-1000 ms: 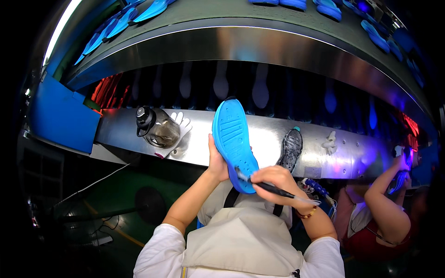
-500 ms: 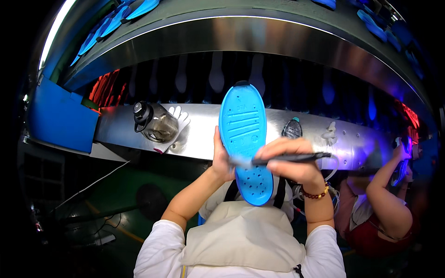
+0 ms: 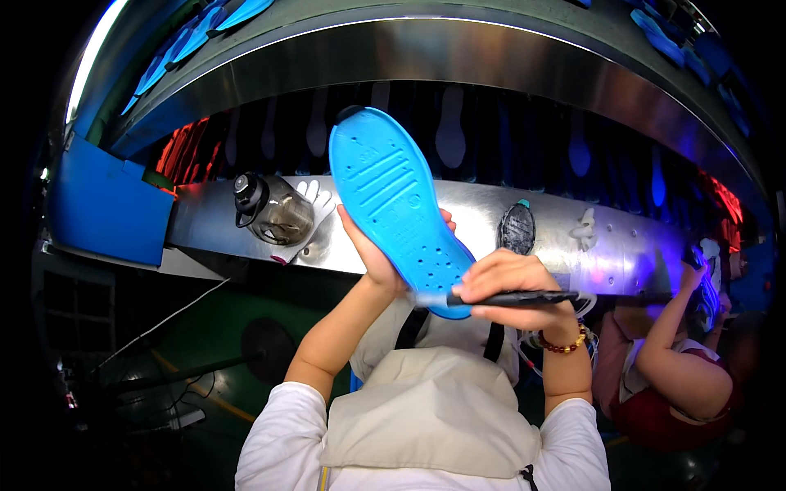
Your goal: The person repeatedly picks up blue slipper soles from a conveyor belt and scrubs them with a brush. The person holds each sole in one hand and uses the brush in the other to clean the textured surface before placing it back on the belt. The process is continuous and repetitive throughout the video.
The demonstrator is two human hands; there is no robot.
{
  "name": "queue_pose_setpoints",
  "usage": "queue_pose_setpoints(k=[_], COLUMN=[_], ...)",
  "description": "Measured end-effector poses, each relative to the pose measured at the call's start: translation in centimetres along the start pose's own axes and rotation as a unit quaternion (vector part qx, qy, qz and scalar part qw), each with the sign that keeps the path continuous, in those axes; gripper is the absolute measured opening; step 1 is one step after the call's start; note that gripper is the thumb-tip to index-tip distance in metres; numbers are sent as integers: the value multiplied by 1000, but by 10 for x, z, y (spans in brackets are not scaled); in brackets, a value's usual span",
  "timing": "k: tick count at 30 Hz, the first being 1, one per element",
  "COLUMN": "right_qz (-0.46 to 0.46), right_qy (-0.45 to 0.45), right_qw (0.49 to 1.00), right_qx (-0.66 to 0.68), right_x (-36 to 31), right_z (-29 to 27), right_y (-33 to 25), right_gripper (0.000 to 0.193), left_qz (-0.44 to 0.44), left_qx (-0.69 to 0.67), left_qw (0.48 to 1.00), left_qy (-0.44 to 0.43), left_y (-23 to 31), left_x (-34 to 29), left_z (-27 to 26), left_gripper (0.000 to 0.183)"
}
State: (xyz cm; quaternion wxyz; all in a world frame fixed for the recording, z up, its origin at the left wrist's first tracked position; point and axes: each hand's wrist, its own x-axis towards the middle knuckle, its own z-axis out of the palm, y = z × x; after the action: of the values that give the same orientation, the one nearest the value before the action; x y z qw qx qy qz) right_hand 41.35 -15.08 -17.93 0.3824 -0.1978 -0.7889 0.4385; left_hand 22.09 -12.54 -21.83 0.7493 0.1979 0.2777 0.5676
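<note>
My left hand [image 3: 381,258] is closed round the edges of a blue shoe sole [image 3: 393,196], with fingertips showing at its right side. The sole tilts, its black-tipped end up and to the left, its lower end near my lap. Bars are moulded across its upper half and small holes dot the lower half. My right hand [image 3: 520,286] grips a black-handled brush [image 3: 512,299] level across the sole's lower end. The brush's pale head [image 3: 430,299] is blurred and overlaps the sole's lower left edge.
A metal ledge [image 3: 589,262] runs across ahead. On it are a dark see-through bottle [image 3: 278,213], a white glove [image 3: 319,200], a black oval pad or dish [image 3: 517,227] and a crumpled pale lump [image 3: 584,229]. More soles [image 3: 188,53] lie on the belt above. A co-worker's arm [image 3: 684,344] is at right.
The sole has turned, its top end swinging left, and has risen slightly. The brush has moved from mid-sole to the lower end. The co-worker's hands have shifted a little.
</note>
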Motion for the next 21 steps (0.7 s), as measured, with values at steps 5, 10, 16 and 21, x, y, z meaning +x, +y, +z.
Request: queue_pose_setpoints(k=[5,10,16,21], right_qz=[94,31,67,119], right_qy=[119,-19,53,129], right_qw=[988,998,995,942], right_qx=[13,48,55,286], right_x=[-9,-19,-20,-27], right_z=[-1,-1,11,7], right_y=[9,6,14,30], right_gripper=[22,21,21,21], left_qz=[47,58,62,37], left_qx=[-24,-28,15,5], left_qw=[998,996,997,985], left_qy=[-15,-69,-54,-170], left_y=[6,20,22,30], left_x=[5,7,11,11], left_z=[4,2,2,0], left_gripper=[102,99,95,91])
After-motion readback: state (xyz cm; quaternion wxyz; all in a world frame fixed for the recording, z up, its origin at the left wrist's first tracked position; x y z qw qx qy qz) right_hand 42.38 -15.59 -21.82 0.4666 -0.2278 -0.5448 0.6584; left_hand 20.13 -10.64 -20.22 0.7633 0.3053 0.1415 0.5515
